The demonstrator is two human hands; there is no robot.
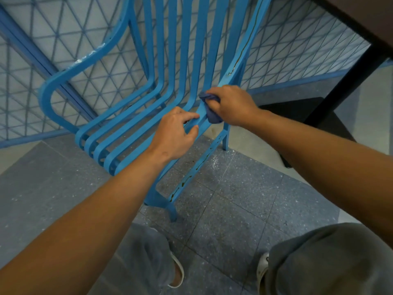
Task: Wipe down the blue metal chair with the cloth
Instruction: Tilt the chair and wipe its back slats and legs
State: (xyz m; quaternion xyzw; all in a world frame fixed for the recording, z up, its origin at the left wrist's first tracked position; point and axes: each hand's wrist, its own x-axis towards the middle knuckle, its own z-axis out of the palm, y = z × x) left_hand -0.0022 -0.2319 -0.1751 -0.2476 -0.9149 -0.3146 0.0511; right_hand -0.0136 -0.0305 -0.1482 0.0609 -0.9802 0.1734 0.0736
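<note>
The blue metal chair (pixel 119 133) stands in front of me, its slatted seat and back curving upward, with an armrest loop at the left. My right hand (pixel 231 105) grips a crumpled dark blue cloth (pixel 210 111) and presses it on the rightmost slat where seat meets back. My left hand (pixel 176 133) holds the same slat just in front of the cloth, thumb on top and fingers curled under its edge. Brown drip marks run along the chair's right frame rail.
A blue wire mesh fence (pixel 63 35) runs behind the chair. A dark table with a black leg (pixel 348 79) stands at the upper right, close to the chair's right side. Grey speckled floor tiles (pixel 244 199) lie below, with my legs and shoes at the bottom.
</note>
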